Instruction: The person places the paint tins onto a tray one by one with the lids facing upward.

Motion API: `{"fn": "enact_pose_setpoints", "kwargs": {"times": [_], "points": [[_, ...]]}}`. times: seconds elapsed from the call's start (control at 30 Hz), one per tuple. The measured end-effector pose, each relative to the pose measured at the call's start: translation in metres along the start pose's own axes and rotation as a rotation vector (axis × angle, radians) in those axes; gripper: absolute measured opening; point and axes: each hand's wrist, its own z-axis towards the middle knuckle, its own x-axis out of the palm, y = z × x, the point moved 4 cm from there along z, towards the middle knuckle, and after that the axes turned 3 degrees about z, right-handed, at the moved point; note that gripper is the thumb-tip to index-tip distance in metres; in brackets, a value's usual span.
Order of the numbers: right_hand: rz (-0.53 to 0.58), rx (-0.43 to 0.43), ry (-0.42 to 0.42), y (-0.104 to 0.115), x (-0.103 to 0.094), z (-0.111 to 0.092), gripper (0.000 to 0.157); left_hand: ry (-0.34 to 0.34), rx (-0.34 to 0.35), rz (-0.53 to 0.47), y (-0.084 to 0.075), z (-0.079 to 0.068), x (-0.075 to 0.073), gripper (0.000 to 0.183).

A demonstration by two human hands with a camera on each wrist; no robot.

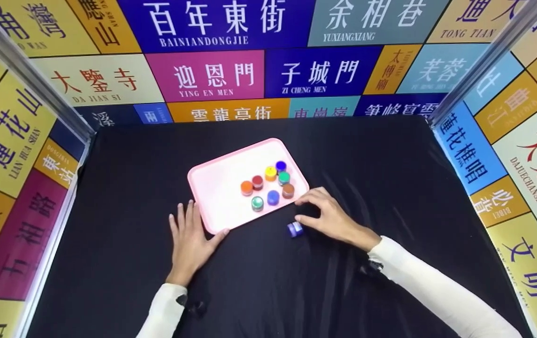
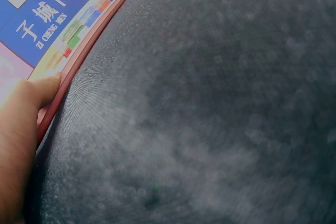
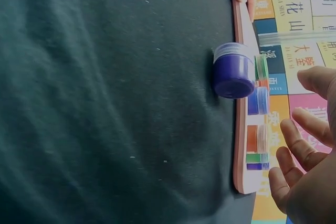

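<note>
My left hand lies at the left corner of a pink tray, fingers straight along its left side and thumb at the near edge. In the left wrist view that thumb touches the tray's rim. A small purple paint jar lies on its side on the black cloth, just outside the near edge. My right hand hovers by the tray's right corner, fingers loosely bent. In the right wrist view a gap separates its fingers from the purple jar, and nothing is held.
Several paint jars stand upright on the tray, among them orange, yellow, brown and light blue. Black cloth covers the table. Printed sign panels wall the back and sides, with metal posts at the corners.
</note>
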Motion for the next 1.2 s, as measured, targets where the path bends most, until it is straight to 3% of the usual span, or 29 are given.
{"fn": "enact_pose_setpoints", "kwargs": {"times": [0.3, 0.67, 1.03, 1.2], "points": [[0.016, 0.040, 0.019, -0.002, 0.005, -0.016, 0.034, 0.001, -0.001, -0.002, 0.000, 0.000, 0.000, 0.122], [0.051, -0.023, 0.083, -0.008, 0.022, -0.029, 0.039, -0.016, 0.007, 0.003, -0.001, 0.001, 0.000, 0.121], [0.012, 0.042, 0.150, -0.012, 0.033, -0.031, 0.046, -0.021, 0.011, -0.001, -0.002, -0.001, 0.001, 0.121], [-0.036, 0.009, 0.134, -0.012, 0.038, -0.030, 0.046, -0.031, 0.016, -0.002, -0.001, 0.000, 0.000, 0.121]]}}
